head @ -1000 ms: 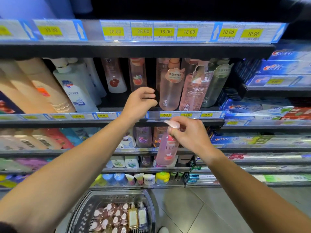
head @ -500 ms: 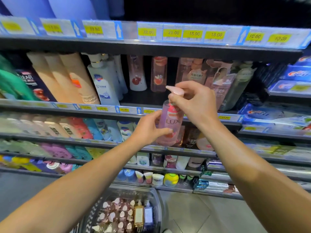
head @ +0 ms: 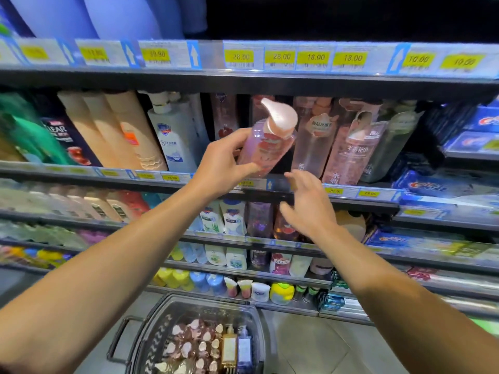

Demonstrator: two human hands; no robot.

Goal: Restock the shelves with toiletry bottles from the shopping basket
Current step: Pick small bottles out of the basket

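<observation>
My left hand [head: 225, 160] grips a pink pump bottle [head: 266, 143] by its body, tilted to the right, at the front of the upper shelf [head: 283, 184] in a dark gap between bottles. My right hand [head: 305, 203] hovers just below and right of the bottle, fingers spread and holding nothing. The grey shopping basket [head: 151, 327] stands on the floor below, filled with several pink-capped bottles plus a gold bottle [head: 229, 346] and a blue bottle [head: 244, 346].
Tall clear pink bottles [head: 313, 139] stand right of the gap, a white pump bottle [head: 172, 136] and peach bottles [head: 121, 130] to the left. Toothpaste boxes [head: 432, 184] fill the right shelves. More shelves of bottles run below, above a grey tiled floor [head: 310, 346].
The pink bottle passed from my right hand to my left and rose up to the upper shelf gap. My right hand let go and dropped below it.
</observation>
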